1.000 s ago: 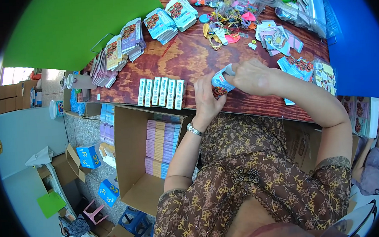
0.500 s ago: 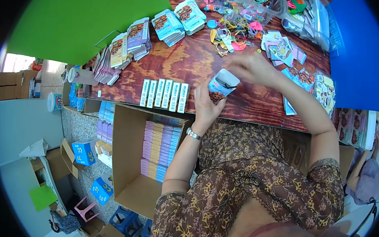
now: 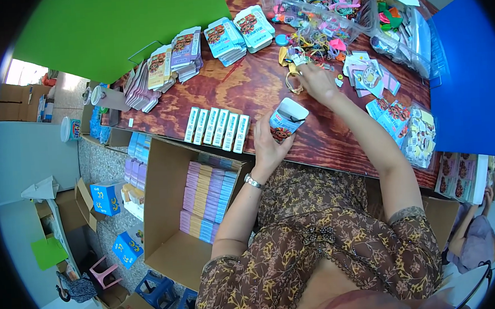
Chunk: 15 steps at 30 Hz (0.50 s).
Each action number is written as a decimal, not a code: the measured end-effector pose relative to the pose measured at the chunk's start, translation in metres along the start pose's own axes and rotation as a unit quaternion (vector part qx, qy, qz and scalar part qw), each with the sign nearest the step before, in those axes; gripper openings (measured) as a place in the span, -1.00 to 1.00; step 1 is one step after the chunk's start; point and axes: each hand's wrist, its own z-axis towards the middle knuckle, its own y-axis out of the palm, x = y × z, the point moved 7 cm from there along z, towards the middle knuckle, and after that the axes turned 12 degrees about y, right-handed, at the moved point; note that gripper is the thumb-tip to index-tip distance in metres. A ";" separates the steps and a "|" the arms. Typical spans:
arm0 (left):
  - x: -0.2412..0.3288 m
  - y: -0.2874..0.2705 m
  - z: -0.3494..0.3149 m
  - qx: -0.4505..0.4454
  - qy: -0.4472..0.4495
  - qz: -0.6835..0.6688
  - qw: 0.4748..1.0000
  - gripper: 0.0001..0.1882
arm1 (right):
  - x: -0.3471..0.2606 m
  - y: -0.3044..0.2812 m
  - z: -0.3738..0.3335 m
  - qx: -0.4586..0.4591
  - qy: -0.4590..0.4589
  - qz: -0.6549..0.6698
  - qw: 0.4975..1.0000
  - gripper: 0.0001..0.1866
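My left hand (image 3: pixel 270 140) is wrapped round a small blue carton (image 3: pixel 287 120) with a food picture on its side. The carton's top stands open, with something dark inside near its rim. My right hand (image 3: pixel 318 82) is at the near edge of a heap of colourful bands and trinkets (image 3: pixel 315 41). Its fingers are bent together beside a yellow loop-shaped band (image 3: pixel 293 83); what the fingertips pinch, if anything, is hidden. Left of the carton, several filled-looking small boxes (image 3: pixel 216 128) stand in a row at the table's front edge.
Stacks of flat cartons (image 3: pixel 224 40) line the far side of the wooden table (image 3: pixel 198 92). Clear plastic bins (image 3: pixel 359 31) stand behind the heap. Cards (image 3: pixel 370 76) and packets (image 3: pixel 422 135) lie at right. A cardboard box (image 3: pixel 168 250) of packed cartons stands below the table.
My right hand has moved away from the open carton, out to the heap of bands. My left hand still holds the carton near the front edge. The view has shifted slightly.
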 end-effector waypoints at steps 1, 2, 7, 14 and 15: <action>-0.001 0.000 0.000 -0.003 -0.005 -0.001 1.000 -0.15 | 0.000 -0.002 0.000 0.000 -0.001 -0.001 1.000 -0.67; 0.000 0.001 0.000 -0.001 -0.005 0.000 1.000 -0.15 | 0.002 -0.005 0.001 0.018 0.015 -0.015 1.000 -0.67; 0.008 0.003 0.006 0.003 0.013 0.001 1.000 -0.17 | 0.033 0.002 0.012 0.032 0.090 -0.008 0.995 -0.70; -0.007 -0.003 -0.001 0.013 -0.046 -0.019 0.999 -0.14 | 0.061 -0.066 -0.001 -0.027 0.107 0.097 0.989 -0.81; -0.006 -0.001 0.002 0.011 -0.045 -0.021 0.999 -0.14 | 0.064 -0.077 -0.005 0.000 0.036 0.061 0.997 -0.82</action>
